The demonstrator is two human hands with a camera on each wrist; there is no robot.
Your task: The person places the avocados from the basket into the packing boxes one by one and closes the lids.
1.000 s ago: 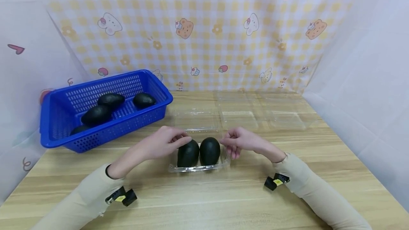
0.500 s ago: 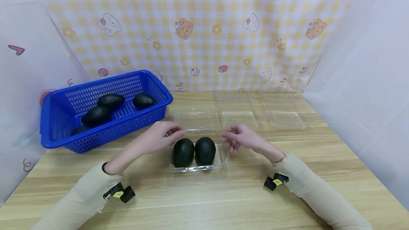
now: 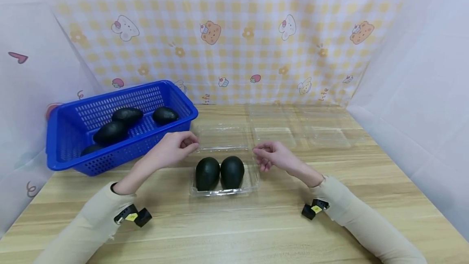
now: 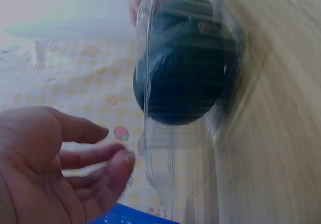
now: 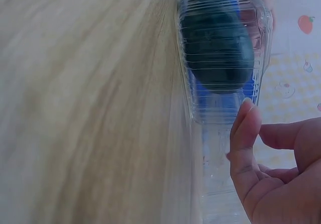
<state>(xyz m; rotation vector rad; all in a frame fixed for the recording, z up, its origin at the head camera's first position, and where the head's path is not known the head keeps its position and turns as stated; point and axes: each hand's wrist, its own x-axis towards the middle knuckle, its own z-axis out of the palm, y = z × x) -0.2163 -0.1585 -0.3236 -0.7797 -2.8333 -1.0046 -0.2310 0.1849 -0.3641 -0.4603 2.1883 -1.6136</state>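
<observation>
Two dark-green, egg-shaped fruits (image 3: 232, 173) sit abreast in the near clear-plastic box (image 3: 251, 177), presumably so both fit; the left hand (image 3: 172, 148), fingers loosely parted, holds nothing; whether the right hand (image 3: 275, 157) grips cannot be told.

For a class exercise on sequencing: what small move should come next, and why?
Probably fold the clear lid forward over the tray: two dark fruits sit side by side in it, the lid lies open behind them, and the left hand and right hand are near the lid's sides.
</observation>
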